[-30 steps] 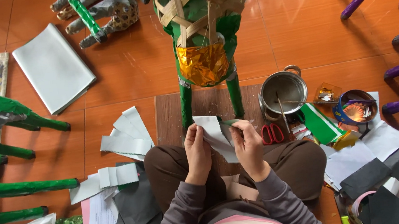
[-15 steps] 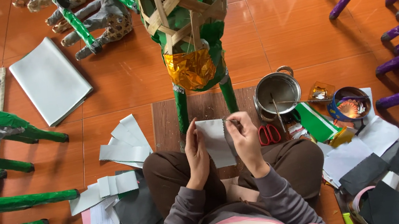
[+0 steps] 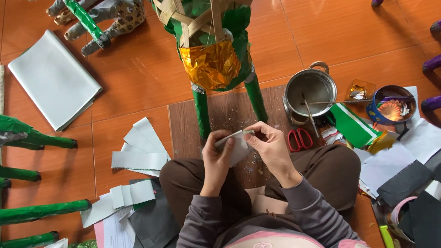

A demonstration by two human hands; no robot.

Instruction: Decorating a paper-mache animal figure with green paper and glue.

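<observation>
Seen from above, a person sits cross-legged on an orange tiled floor [image 3: 136, 89], both hands raised at the centre of the frame. Left hand [image 3: 217, 152] and right hand [image 3: 268, 143] together hold a small pale paper piece [image 3: 237, 145], each grip closed on it, fingers pinching its upper edge. Just above the hands stands a green papered bamboo frame figure [image 3: 210, 28] with a gold foil patch [image 3: 210, 65], its two legs on a brown board [image 3: 230, 112]. Right of centre sit a metal pot [image 3: 310, 89], red-handled scissors [image 3: 300, 138] and a blue bowl [image 3: 391, 105]. Cut white paper strips [image 3: 139, 150] lie left of the hands, and a grey sheet stack [image 3: 54, 78] lies at upper left.
</observation>
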